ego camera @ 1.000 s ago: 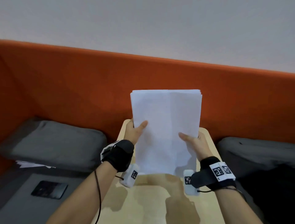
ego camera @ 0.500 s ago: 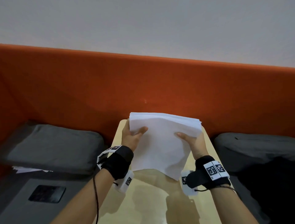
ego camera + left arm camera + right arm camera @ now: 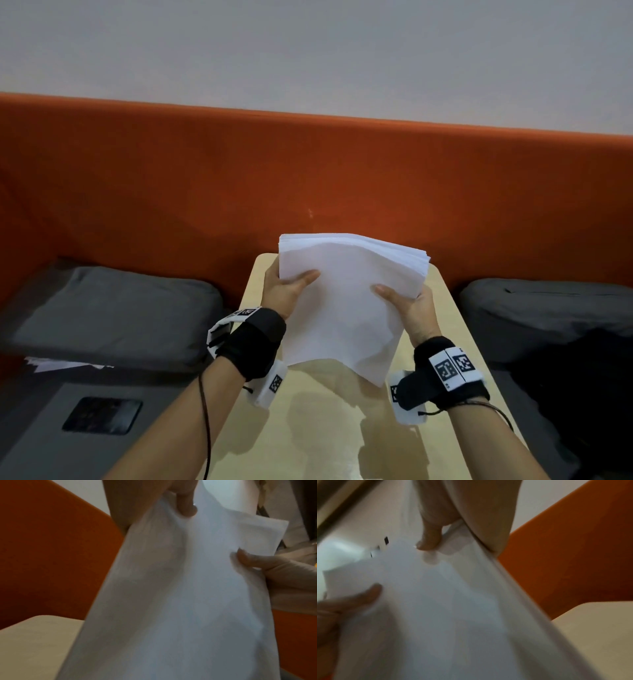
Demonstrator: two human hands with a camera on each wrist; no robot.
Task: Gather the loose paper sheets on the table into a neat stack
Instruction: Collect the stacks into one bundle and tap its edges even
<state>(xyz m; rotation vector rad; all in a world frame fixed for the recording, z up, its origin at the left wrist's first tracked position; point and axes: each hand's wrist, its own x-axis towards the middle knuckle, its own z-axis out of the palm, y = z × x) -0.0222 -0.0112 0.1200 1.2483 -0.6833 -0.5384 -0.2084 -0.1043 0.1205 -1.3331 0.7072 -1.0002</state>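
Observation:
A thick stack of white paper sheets [image 3: 346,301] hangs in the air above the small beige table [image 3: 318,428], tilted away from me, its far edges fanned a little. My left hand [image 3: 286,291] grips the stack's left edge, thumb on top. My right hand [image 3: 409,305] grips the right edge the same way. In the left wrist view the paper stack [image 3: 180,601] fills the picture, with my left thumb [image 3: 186,503] pressing it from above. The right wrist view shows the paper stack [image 3: 436,615] pinched by my right hand's thumb [image 3: 429,539]; the fingers underneath are hidden.
An orange padded wall [image 3: 205,178] rises just behind the table. Grey seat cushions lie on the left [image 3: 113,308] and on the right [image 3: 548,315]. A dark phone [image 3: 102,415] and a scrap of white paper [image 3: 61,363] lie on the grey bench at left.
The stack was upright and high a second ago; both hands have lowered it and tipped its top edge away toward the wall. The grips are unchanged.

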